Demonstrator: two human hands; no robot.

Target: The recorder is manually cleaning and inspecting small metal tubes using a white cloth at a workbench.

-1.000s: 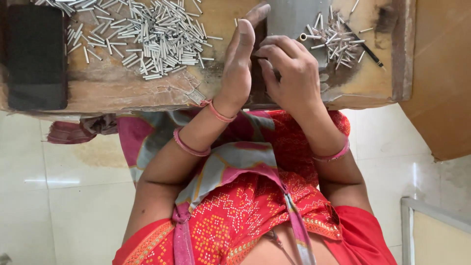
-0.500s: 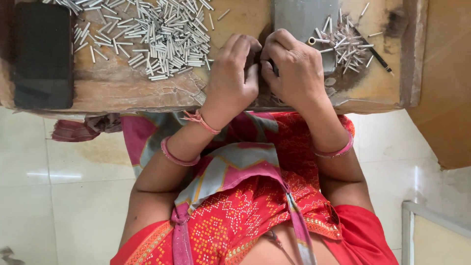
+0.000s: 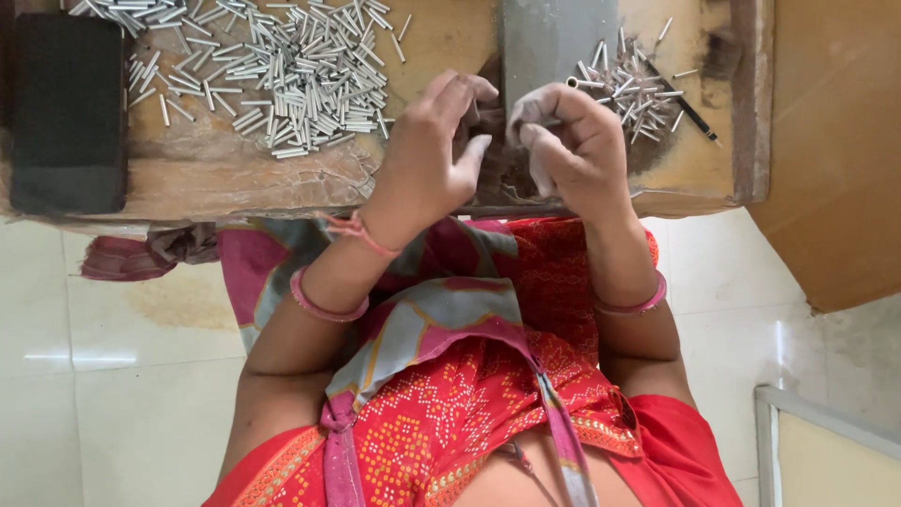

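My left hand and my right hand are raised side by side over the front edge of a worn wooden bench. Both sit just below an upright grey metal block. The left hand's fingers curl inward toward the gap between the hands, with the thumb sticking out. My right hand's dusty fingertips are pinched together. Whatever lies between the fingers is hidden. A large heap of small metal tubes lies left of the hands. A smaller heap of tubes lies just right of my right hand.
A black rectangular block rests on the bench's left end. A thin dark rod lies beside the smaller heap, near a raised wooden rim. Red patterned cloth covers my lap below. Pale floor tiles show at left.
My left hand went from flat and stretched out to curled beside the right hand. Both hands now sit slightly apart, with the left thumb out.
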